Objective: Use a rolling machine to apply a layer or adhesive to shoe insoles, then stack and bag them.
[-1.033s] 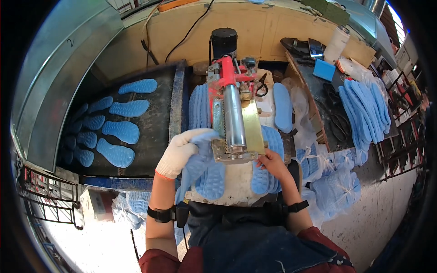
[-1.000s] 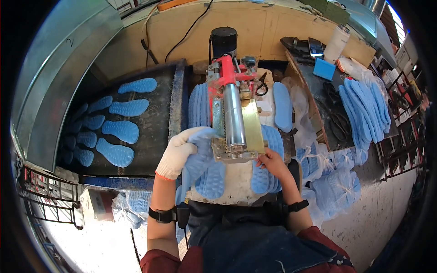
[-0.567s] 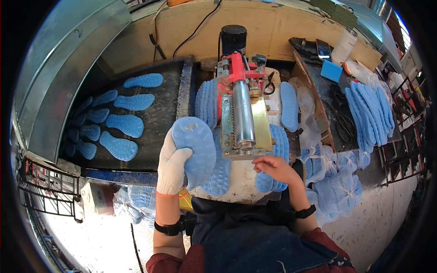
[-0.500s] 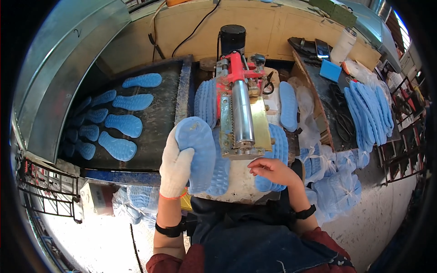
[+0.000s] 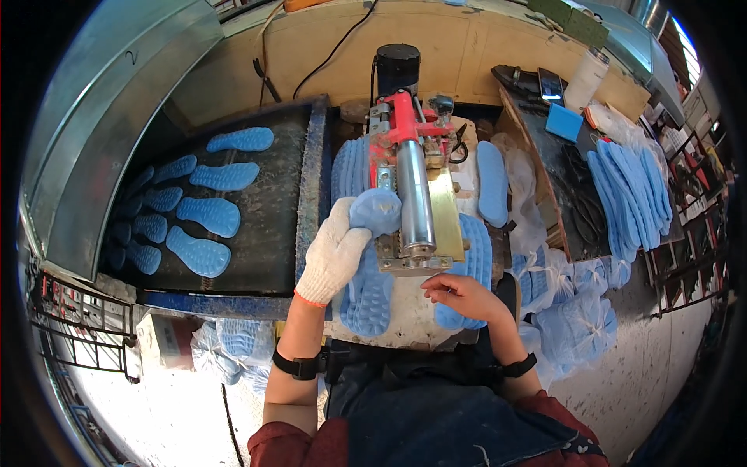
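Note:
My left hand point(image 5: 336, 253), in a white knitted glove, grips a blue shoe sole point(image 5: 375, 212) at the left side of the steel roller point(image 5: 416, 202). The sole is seen nearly end-on, so most of its length is hidden. The roller belongs to a red press-like machine point(image 5: 402, 117). Bare, my right hand point(image 5: 465, 296) hovers in front of the machine with loosely bent fingers apart and nothing in them. Close beside it lies a stack of blue soles point(image 5: 473, 241). More soles point(image 5: 366, 300) rest under my left hand, and others point(image 5: 352, 167) stand behind it.
Several blue soles point(image 5: 208, 215) lie spread on a dark conveyor belt point(image 5: 268, 241) at the left. At the right, a side table point(image 5: 556, 210) bears a sole stack point(image 5: 630, 194), a phone point(image 5: 550, 84) and a bottle point(image 5: 587, 78). Plastic bags of soles point(image 5: 576, 327) sit below it.
My left hand has moved right and away from me, bringing the sole to the roller and tipping it end-on. The conveyor's soles have shifted slightly left. My right hand has barely moved.

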Demonstrator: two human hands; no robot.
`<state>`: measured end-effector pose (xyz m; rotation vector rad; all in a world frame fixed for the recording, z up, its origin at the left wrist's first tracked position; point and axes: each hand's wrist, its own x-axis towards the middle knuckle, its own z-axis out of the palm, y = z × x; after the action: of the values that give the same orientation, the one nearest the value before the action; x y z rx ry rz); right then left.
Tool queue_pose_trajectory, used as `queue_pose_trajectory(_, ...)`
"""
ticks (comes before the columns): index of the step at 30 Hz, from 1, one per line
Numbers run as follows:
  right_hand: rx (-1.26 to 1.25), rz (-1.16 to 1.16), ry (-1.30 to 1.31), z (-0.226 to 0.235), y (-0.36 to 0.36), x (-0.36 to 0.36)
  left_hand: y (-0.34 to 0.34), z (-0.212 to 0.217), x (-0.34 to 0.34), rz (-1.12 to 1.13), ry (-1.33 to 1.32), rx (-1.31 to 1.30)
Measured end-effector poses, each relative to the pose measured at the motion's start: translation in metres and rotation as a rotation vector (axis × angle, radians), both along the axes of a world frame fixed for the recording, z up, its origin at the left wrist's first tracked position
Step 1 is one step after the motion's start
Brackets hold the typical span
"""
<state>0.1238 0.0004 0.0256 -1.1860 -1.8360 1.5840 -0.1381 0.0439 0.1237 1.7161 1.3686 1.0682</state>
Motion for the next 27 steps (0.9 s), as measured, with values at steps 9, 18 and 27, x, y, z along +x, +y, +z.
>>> queue_pose_trajectory(9,0.045,-0.008,-0.057,-0.002,0.004,0.005,0.015,-0.008,-0.004,-0.152,-0.41,-0.163)
queue_pose_trajectory(18,0.001,-0.003,0.009,0.015,-0.004,0.009,0.019,-0.039,-0.01,0.041,-1.165,-0.196)
queue_pose_trajectory(27,0.028,0.129,0.023,0.041,-0.01,-0.001,-0.023,-0.003,-0.018,0.215,-1.083,-0.001)
